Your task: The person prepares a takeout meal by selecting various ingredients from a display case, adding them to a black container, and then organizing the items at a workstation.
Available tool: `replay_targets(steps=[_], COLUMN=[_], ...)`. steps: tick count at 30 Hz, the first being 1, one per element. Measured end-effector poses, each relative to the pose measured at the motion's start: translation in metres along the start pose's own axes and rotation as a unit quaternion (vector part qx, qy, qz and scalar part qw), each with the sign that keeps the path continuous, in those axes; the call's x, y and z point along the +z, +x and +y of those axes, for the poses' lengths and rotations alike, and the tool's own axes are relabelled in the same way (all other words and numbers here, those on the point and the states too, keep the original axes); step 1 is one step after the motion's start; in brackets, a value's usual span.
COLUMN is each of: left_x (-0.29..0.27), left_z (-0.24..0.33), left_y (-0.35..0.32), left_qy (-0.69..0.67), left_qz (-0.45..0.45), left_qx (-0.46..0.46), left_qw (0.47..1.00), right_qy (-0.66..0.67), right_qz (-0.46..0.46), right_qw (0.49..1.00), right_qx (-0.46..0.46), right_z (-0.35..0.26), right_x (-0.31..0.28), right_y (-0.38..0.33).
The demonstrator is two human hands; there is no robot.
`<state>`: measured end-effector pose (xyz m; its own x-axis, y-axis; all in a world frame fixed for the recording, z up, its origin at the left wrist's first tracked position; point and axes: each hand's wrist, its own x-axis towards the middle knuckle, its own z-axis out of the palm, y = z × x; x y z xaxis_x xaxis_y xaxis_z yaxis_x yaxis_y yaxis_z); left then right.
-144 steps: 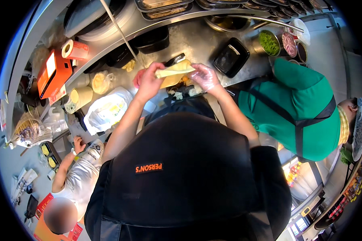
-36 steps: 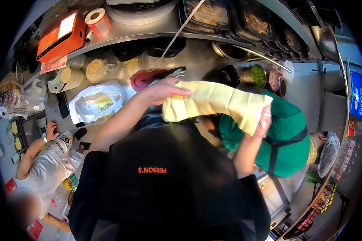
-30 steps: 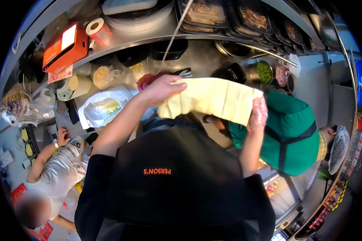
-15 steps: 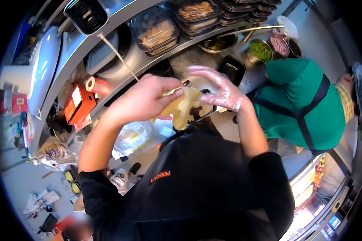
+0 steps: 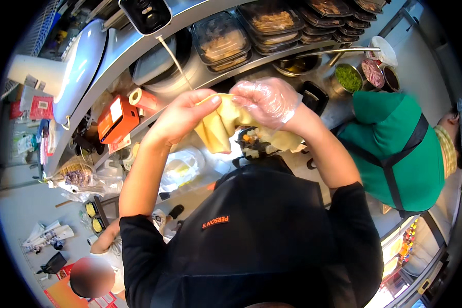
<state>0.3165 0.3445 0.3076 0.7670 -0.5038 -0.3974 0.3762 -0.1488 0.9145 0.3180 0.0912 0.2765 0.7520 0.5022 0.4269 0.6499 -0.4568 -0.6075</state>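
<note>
A limp, thin pale-yellow sheet of food (image 5: pixel 215 132), like a pancake or tofu skin, hangs in folds between my two hands. My bare left hand (image 5: pixel 190 117) pinches its upper edge between thumb and fingers. My right hand (image 5: pixel 269 101), in a clear plastic glove, has its fingers closed on the sheet's other side; part of the sheet drapes down below the right wrist. Beneath the sheet, close to my black apron, stands a dark container (image 5: pixel 254 146) with mixed chopped food, partly hidden by the hanging sheet.
Lidded black food boxes (image 5: pixel 223 46) line the shelf ahead. An orange device (image 5: pixel 119 120) and a paper roll (image 5: pixel 142 98) stand left, near a plastic bag (image 5: pixel 179 169). Chopped greens fill a metal pot (image 5: pixel 347 78) at right, beside a co-worker in green (image 5: pixel 400 154).
My right hand, spread open before, has closed on the sheet beside my left hand. The sheet is now stretched wider between them. The view has shifted, showing another person more fully at lower left.
</note>
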Motion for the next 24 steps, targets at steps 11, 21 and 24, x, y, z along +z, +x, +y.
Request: replay_targets(steps=[11, 21, 24], left_x=[0.02, 0.014, 0.021], left_z=[-0.017, -0.028, -0.034], left_y=[0.023, 0.019, 0.021], left_qy=[0.236, 0.168, 0.24], left_qz=[0.151, 0.217, 0.258], left_qx=[0.174, 0.201, 0.228], left_qw=[0.944, 0.94, 0.908], right_qy=[-0.082, -0.114, -0.12], right_qz=[-0.096, -0.044, -0.077], right_qw=[0.991, 0.993, 0.989], right_qx=[0.034, -0.002, 0.04], right_z=[0.008, -0.003, -0.006], right_x=[-0.014, -0.002, 0.005], right_y=[0.024, 0.032, 0.029])
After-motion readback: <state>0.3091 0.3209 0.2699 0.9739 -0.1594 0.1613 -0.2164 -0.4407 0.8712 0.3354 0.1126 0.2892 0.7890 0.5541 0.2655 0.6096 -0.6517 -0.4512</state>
